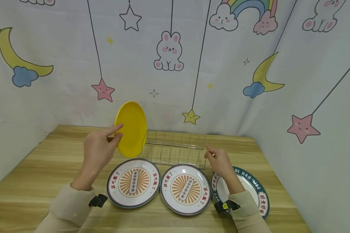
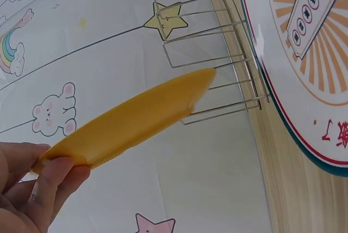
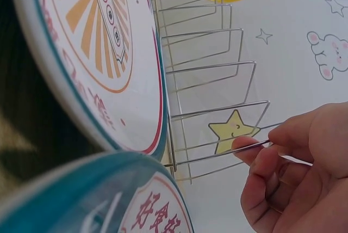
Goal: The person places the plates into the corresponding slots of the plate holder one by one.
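My left hand [image 1: 99, 147] pinches a yellow plate [image 1: 132, 129] by its left edge, thumb on the near face. The plate is tilted up on edge, its lower right side overlapping the left end of a metal wire dish rack [image 1: 175, 146] in the head view. Seen from the left wrist, the yellow plate [image 2: 130, 118] appears nearly edge-on, its far tip over the rack's wires. At the rack's right end, my right hand [image 1: 220, 161] pinches the outermost upright wire between thumb and fingers, clearest in the right wrist view, where this hand [image 3: 304, 173] grips the wire's top.
Before the rack lie two white plates with orange sunburst prints, one left [image 1: 116, 191] and one in the middle [image 1: 185, 208]. A green-rimmed plate [image 1: 263, 194] lies at right, partly under my right forearm. Behind the wooden table [image 1: 46, 161] hangs a cartoon-printed cloth [image 1: 175, 97].
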Demonstrator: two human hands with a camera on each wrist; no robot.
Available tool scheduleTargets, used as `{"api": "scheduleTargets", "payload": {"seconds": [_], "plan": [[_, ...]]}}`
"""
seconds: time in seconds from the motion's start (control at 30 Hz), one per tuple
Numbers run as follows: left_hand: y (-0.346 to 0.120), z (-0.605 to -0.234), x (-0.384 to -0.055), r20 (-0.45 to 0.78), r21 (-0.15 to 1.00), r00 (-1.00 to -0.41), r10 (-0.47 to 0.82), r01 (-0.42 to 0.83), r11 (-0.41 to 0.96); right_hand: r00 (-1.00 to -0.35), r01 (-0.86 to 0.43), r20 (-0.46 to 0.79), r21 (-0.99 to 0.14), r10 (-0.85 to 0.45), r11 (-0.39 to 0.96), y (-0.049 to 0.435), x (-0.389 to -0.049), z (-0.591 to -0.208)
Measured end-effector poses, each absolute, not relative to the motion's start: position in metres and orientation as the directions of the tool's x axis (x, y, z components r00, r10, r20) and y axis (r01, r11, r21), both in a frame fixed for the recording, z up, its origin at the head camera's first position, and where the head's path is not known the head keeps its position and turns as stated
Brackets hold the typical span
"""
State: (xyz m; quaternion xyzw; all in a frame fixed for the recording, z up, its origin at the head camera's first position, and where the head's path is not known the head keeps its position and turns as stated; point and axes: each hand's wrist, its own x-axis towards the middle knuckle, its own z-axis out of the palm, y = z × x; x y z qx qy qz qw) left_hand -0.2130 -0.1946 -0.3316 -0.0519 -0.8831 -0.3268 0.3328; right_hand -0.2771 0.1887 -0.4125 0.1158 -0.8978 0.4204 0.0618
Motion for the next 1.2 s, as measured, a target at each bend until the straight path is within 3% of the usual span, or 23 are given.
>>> {"api": "scheduleTargets", "payload": {"seconds": [0.4,1.2], "plan": [[-0.187,-0.342,-0.222,0.631,0.524,-0.772,-0.077,0.35,0.776,-0.959,-0.282,0.221,-0.74,-0.176,0.61,0.191,-0.279,-0.413],[-0.181,-0.358,-0.234,0.478,0.653,-0.878,-0.03,0.332,0.681,-0.964,-0.265,0.207,-0.727,-0.166,0.633,0.19,-0.279,-0.411]]}}
